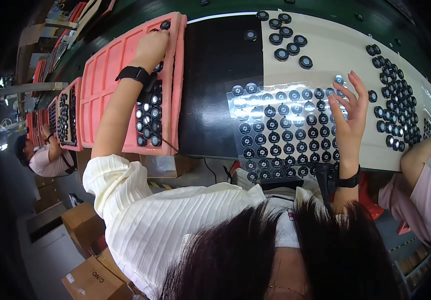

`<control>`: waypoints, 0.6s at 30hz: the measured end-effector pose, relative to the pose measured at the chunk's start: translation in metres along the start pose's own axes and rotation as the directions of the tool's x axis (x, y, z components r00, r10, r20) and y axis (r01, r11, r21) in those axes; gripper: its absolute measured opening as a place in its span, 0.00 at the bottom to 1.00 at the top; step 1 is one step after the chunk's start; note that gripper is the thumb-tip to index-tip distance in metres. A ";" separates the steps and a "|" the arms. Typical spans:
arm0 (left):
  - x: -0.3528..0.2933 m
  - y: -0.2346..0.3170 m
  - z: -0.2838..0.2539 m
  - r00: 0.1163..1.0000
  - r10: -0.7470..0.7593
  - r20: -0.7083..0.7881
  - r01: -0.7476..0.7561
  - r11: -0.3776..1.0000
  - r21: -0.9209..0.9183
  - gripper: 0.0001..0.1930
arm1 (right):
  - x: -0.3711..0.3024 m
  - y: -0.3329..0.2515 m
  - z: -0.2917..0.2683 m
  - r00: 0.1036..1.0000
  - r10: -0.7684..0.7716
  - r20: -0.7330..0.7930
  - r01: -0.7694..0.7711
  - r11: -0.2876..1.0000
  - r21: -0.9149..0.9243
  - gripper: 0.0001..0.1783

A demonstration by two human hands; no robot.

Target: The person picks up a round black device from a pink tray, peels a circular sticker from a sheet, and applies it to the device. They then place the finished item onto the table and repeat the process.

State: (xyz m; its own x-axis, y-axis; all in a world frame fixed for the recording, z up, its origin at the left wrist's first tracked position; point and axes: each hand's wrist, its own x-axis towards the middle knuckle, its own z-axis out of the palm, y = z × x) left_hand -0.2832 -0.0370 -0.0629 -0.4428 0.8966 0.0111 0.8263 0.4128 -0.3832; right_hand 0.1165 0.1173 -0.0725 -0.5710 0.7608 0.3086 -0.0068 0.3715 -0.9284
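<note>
The left hand [151,47] reaches far out over a pink foam tray [106,75] on the left of the bench, fingers curled down at the tray's far right corner, where they touch or pinch a small round black part [165,24]; whether the part is truly gripped cannot be told. A black wristband [134,73] sits on that wrist. The tray's right-hand column, nearer the person, is packed with more round black-and-silver parts [148,120], while its other pockets show bare pink.

The right hand [349,112] hovers over the right end of a clear plastic sheet [255,100] that carries rows of round black discs with pale centres [280,137]. Its fingers are spread wide and lifted, the fingertips close to the discs at the sheet's far right corner; it holds nothing that can be seen. A black band [349,181] is on this wrist too.

The sheet lies across a black mat [215,75] and a cream board [335,50]. Loose black round parts [288,42] sit far on the board, and a dense cluster [398,107] lies to the right.

Another person's arm in a pink sleeve [423,200] comes in at the right edge. At far left, a further person [43,157] sits by more pink trays [68,117].
</note>
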 end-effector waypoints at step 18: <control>-0.009 0.028 -0.024 0.953 -0.175 -0.246 0.092 0.945 -0.315 0.11 | 0.032 0.003 0.039 0.845 -0.026 0.535 0.152 0.969 -0.193 0.08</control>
State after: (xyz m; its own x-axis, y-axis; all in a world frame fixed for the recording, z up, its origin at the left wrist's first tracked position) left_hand -0.2476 -0.0300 -0.0519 -0.4809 0.8220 0.3051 0.8495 0.5230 -0.0701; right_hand 0.0666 0.1218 -0.0735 -0.9211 0.3482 0.1742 0.0649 0.5785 -0.8131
